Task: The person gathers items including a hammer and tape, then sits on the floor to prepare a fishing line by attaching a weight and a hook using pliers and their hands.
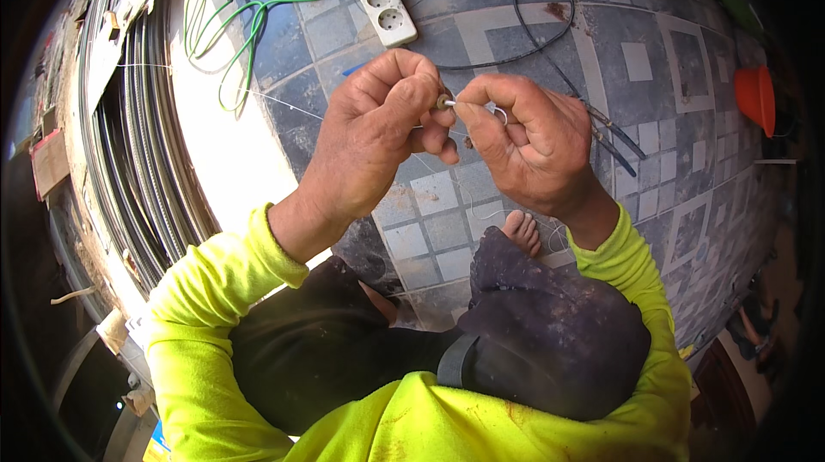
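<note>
My left hand (378, 127) is closed, thumb against fingers, on a small round brownish fitting (443, 102). A short white wire end (451, 104) sticks out of that fitting toward my right hand (528, 140). The right thumb and forefinger pinch this white wire, and a small white loop (501, 116) curls beside those fingers. Both hands meet in front of me, above the tiled floor. A thin white strand (288, 104) runs from the left side toward my left hand. What lies inside the left fingers is mostly hidden.
Ahead lies a white power strip (382, 2) with a green cord (296, 0) plugged in. Dark long-handled tool (614, 140) and a black cable (518, 6) lie right of my hands. Bundled dark cables or hoses (142, 144) line the left. An orange bucket (754, 99) stands far right.
</note>
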Demonstrator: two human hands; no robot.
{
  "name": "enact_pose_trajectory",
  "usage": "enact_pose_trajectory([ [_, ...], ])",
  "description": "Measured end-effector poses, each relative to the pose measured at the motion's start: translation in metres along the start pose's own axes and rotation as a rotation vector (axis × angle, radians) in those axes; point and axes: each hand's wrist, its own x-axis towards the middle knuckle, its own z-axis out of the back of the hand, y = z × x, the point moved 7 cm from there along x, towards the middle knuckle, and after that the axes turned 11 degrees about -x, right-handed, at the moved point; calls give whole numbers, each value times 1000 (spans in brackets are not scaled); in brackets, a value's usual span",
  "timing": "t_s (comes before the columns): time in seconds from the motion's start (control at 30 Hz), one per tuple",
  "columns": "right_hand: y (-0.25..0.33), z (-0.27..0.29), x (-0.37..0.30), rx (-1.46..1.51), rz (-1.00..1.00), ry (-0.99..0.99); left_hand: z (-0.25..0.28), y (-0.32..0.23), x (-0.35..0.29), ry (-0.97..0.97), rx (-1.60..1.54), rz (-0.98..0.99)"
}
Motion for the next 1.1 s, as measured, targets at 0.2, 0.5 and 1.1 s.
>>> enact_pose_trajectory([
  [0.2, 5, 2, 3, -57, -4, 39, -1, -3, -1, 13, 51, -35],
  [0.5, 7, 4, 3, -86, 23, 46, -2, -3, -3, 26, 117, -29],
  [1.1, -3, 8, 2, 47, -118, 23, 1, -7, -5, 49, 174, -85],
])
